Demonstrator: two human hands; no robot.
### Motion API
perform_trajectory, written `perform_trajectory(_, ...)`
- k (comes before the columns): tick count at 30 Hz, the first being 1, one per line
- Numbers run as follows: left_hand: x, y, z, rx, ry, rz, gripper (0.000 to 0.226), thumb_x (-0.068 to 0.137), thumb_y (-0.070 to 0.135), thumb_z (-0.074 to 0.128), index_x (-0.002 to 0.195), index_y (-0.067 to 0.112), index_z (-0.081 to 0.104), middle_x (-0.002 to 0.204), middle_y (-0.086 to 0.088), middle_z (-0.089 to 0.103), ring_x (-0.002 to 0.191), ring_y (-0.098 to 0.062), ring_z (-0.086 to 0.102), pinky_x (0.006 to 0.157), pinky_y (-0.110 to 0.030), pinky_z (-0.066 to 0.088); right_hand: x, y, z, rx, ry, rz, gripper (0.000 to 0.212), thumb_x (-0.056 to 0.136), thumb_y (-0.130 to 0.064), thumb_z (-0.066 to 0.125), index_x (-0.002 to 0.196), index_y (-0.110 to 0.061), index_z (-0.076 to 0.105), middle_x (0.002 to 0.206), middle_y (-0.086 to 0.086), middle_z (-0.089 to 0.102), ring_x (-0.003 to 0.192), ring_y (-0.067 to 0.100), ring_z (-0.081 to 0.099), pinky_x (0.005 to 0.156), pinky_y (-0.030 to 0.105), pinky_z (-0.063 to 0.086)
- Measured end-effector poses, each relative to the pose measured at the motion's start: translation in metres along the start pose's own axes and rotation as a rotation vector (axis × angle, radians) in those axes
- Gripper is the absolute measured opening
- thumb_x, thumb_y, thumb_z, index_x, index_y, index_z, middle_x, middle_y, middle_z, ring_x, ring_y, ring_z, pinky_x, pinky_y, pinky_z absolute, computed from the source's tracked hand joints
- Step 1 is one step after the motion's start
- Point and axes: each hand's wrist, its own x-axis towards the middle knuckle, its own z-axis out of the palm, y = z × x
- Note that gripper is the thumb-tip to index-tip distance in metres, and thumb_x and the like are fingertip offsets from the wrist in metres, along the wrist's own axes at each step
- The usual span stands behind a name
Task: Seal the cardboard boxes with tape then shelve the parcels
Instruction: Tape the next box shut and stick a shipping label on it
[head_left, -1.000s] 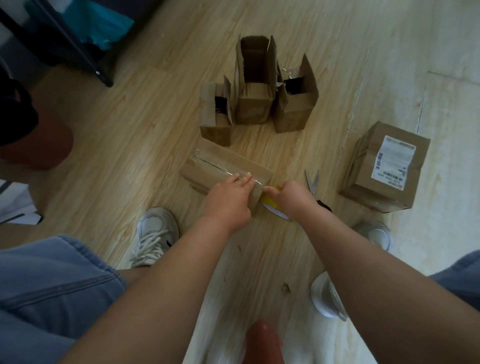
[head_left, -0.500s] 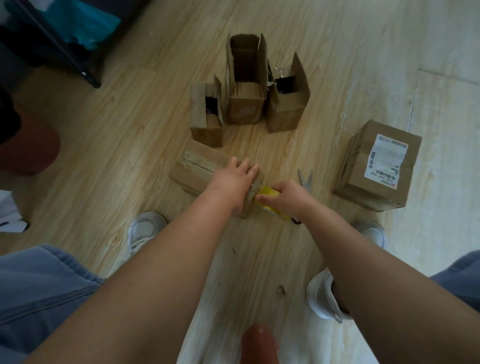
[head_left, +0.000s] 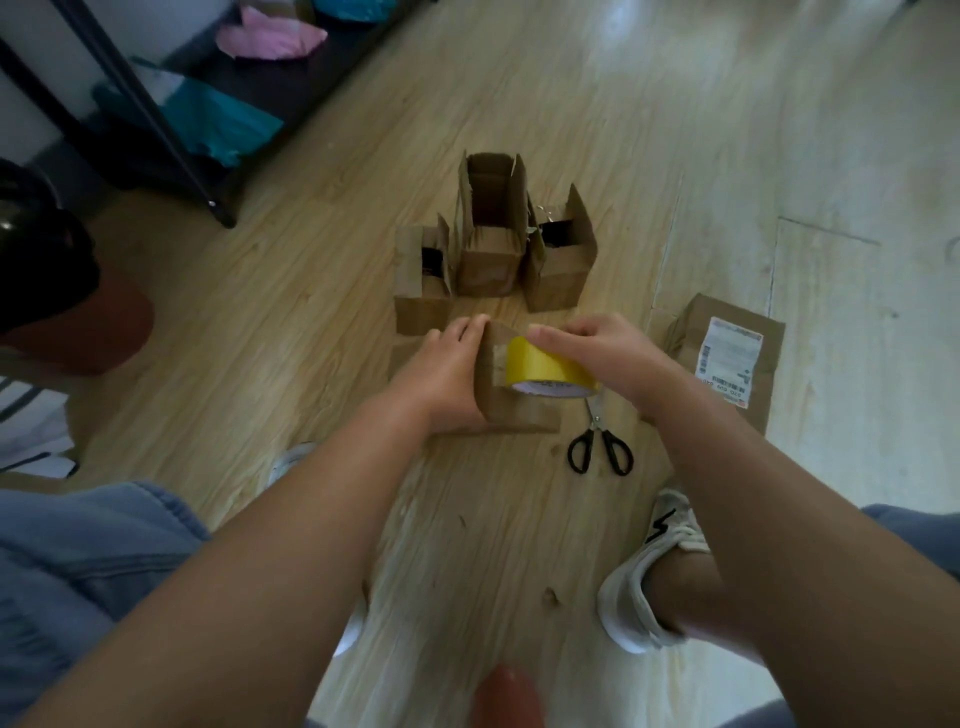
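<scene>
- 5 cardboard boxes are on the pale wood floor.
- 3 of them stand in a close row at far centre with their flaps up: the left open box, the taller middle open box and the right open box.
- 1 labelled box, closed and bearing a white shipping label, sits well to the right.
- 1 held box is just in front of the row, between the 2 hands.
- 1 yellow tape roll rests against the near face of the held box.
- 1 pair of scissors with black handles lies on the floor just right of the held box.
- The left hand grips the left side of the held box, fingers laid along its edge.
- The right hand curls over the top of the tape roll and holds it, index finger reaching toward the box.
- 1 black shelf rack stands at far left with teal and pink bags on it.
- 2 pale shoes show below the arms.
- Compared with half a second ago, the held box no longer lies flat under a pressing left palm; it is now tipped up on 1 end.
- The tape roll has moved from the box's right end up onto its near face, and the scissors' handles are now uncovered.
</scene>
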Motion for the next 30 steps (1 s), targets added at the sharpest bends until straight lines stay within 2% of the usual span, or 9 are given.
perform_trajectory(4, -0.003, 0.005, 0.003, -0.247, -0.015, -0.051, 0.134, 0.063, 0.029, 0.090, 0.157, 0.018, -0.004, 0.164, 0.001, 0.007, 0.149, -0.024, 0.016, 0.120, -0.035, 0.023, -0.016, -0.020, -0.016, 0.044, 0.043, -0.053, 0.033, 0.093, -0.062, 0.054, 0.095, -0.030, 0.063, 0.089, -0.012, 0.059, 0.077, -0.002, 0.050, 0.064, 0.020, 0.037)
perform_trajectory(6, -0.005, 0.001, 0.009, -0.329, -0.049, -0.091, 0.137, 0.060, 0.025, 0.092, 0.158, 0.020, -0.004, 0.164, -0.001, 0.008, 0.149, -0.021, 0.019, 0.118, -0.032, 0.026, -0.016, -0.023, -0.014, -0.022, 0.019, -0.066, 0.048, 0.093, -0.061, 0.055, 0.104, -0.017, 0.071, 0.102, -0.002, 0.067, 0.086, 0.006, 0.060, 0.071, 0.020, 0.047)
perform_trajectory(8, -0.009, -0.001, 0.016, -0.354, -0.115, -0.120, 0.138, 0.061, 0.020, 0.092, 0.157, 0.022, -0.006, 0.164, -0.001, 0.009, 0.148, -0.022, 0.021, 0.117, -0.033, 0.029, -0.015, -0.022, -0.005, -0.061, -0.001, -0.053, 0.058, 0.093, -0.060, 0.056, 0.119, -0.011, 0.071, 0.115, 0.010, 0.069, 0.101, 0.017, 0.066, 0.085, 0.023, 0.048)
perform_trajectory(12, -0.014, -0.004, 0.020, -0.487, -0.155, -0.147, 0.143, 0.061, 0.023, 0.093, 0.155, 0.034, -0.014, 0.165, 0.007, 0.002, 0.150, -0.018, 0.014, 0.119, -0.040, 0.028, -0.012, -0.018, 0.007, -0.042, -0.034, -0.072, 0.054, 0.094, -0.063, 0.051, 0.125, -0.022, 0.069, 0.106, -0.001, 0.073, 0.092, 0.009, 0.067, 0.069, 0.020, 0.047)
perform_trajectory(17, -0.011, -0.007, 0.022, -0.522, -0.122, -0.145, 0.147, 0.057, 0.023, 0.095, 0.154, 0.038, -0.015, 0.164, 0.010, 0.002, 0.149, -0.018, 0.017, 0.117, -0.043, 0.032, -0.007, -0.019, 0.009, -0.014, -0.043, -0.091, 0.054, 0.095, -0.059, 0.053, 0.116, -0.013, 0.072, 0.109, 0.013, 0.074, 0.101, 0.027, 0.070, 0.092, 0.034, 0.053)
perform_trajectory(21, -0.007, -0.013, 0.024, -0.484, -0.068, -0.116, 0.139, 0.054, 0.024, 0.094, 0.157, 0.029, 0.002, 0.161, 0.007, 0.012, 0.144, -0.021, 0.027, 0.113, -0.043, 0.038, 0.001, -0.019, 0.012, -0.047, -0.033, -0.089, 0.073, 0.088, -0.065, 0.058, 0.124, -0.002, 0.065, 0.116, 0.021, 0.068, 0.107, 0.037, 0.066, 0.099, 0.053, 0.051)
perform_trajectory(25, -0.008, -0.016, 0.023, -0.492, -0.057, -0.102, 0.133, 0.050, 0.024, 0.094, 0.155, 0.030, 0.012, 0.155, 0.007, 0.022, 0.140, -0.020, 0.034, 0.108, -0.043, 0.043, 0.010, -0.022, 0.018, -0.125, -0.002, -0.121, 0.093, 0.072, -0.080, 0.055, 0.117, 0.000, 0.067, 0.101, 0.022, 0.072, 0.092, 0.041, 0.070, 0.086, 0.052, 0.059)
perform_trajectory(27, -0.010, -0.021, 0.023, -0.512, -0.059, -0.119, 0.136, 0.050, 0.023, 0.094, 0.156, 0.030, 0.010, 0.155, 0.007, 0.022, 0.139, -0.020, 0.035, 0.107, -0.043, 0.045, 0.016, -0.022, 0.017, -0.276, -0.014, -0.151, 0.077, 0.083, -0.073, 0.055, 0.110, -0.003, 0.072, 0.077, 0.015, 0.066, 0.067, 0.032, 0.062, 0.063, 0.038, 0.052)
perform_trajectory(30, -0.013, -0.034, 0.024, -0.517, -0.094, -0.179, 0.137, 0.054, 0.018, 0.094, 0.157, 0.029, 0.005, 0.155, 0.002, 0.026, 0.136, -0.021, 0.039, 0.108, -0.042, 0.043, 0.018, -0.016, 0.011, -0.689, 0.058, -0.179, 0.043, 0.099, -0.053, 0.050, 0.099, -0.014, 0.069, 0.072, 0.005, 0.054, 0.061, 0.017, 0.049, 0.051, 0.026, 0.035)
